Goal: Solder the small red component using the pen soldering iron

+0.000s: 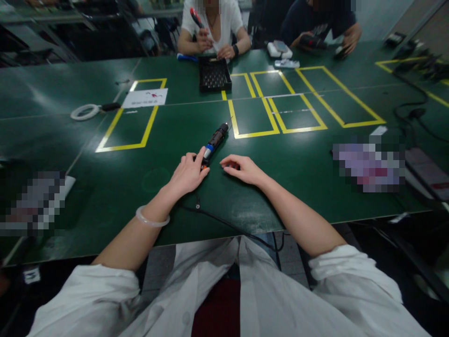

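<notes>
A black electric screwdriver with a blue band lies on the green table, its tip pointing away from me. My left hand rests palm down at its near end, the index finger touching the handle, fingers loosely spread. My right hand lies just to the right of the tool, knuckles up, fingers curled toward the table, apart from the screwdriver; nothing shows in it. A black cable runs from the tool toward me over the table edge.
Yellow tape rectangles mark the table. A black tray sits at the far side before a person in white holding a red-handled tool. Another person sits at far right. A white ring and a paper sheet lie left.
</notes>
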A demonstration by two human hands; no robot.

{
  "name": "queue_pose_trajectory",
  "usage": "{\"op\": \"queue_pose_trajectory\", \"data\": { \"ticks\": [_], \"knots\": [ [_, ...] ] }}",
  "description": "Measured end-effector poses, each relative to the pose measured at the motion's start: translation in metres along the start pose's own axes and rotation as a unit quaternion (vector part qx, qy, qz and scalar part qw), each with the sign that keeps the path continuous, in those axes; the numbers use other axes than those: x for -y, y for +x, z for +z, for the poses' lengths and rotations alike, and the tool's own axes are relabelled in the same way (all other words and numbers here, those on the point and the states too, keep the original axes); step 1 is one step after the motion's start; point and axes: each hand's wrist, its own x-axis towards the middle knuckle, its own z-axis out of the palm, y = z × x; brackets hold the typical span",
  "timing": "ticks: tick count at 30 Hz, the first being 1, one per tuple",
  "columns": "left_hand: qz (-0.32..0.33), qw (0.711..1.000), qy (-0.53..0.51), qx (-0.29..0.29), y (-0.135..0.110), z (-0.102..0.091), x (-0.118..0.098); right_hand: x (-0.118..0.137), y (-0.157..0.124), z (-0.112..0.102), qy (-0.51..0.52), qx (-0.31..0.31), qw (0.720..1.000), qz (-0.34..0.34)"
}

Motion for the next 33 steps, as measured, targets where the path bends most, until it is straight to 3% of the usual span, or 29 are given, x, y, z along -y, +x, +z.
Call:
{"op": "queue_pose_trajectory", "data": {
  "ticks": [9,15,24,28,33],
  "knots": [
    [-0.048,0.999,0.006,-0.007,-0.015,-0.001,0.058,-0.003,0.0,0.0,-0.001,-0.003,1.0,0.001],
    [-0.112,0.993,0.029,-0.003,-0.024,0.001,0.131,-0.002,0.0,0.0,0.0,-0.004,1.0,0.001],
    [-0.281,0.958,0.061,0.004,-0.04,-0.017,0.233,-0.003,0.001,0.002,-0.009,0.002,1.0,0.012],
    [-0.309,0.947,0.08,-0.031,-0.044,-0.022,0.253,-0.003,0.001,0.003,-0.011,-0.001,1.0,0.014],
    [-0.295,0.936,0.098,-0.166,-0.051,-0.024,0.245,-0.001,0.001,0.002,-0.013,0.002,1.0,0.014]
  ]
}}
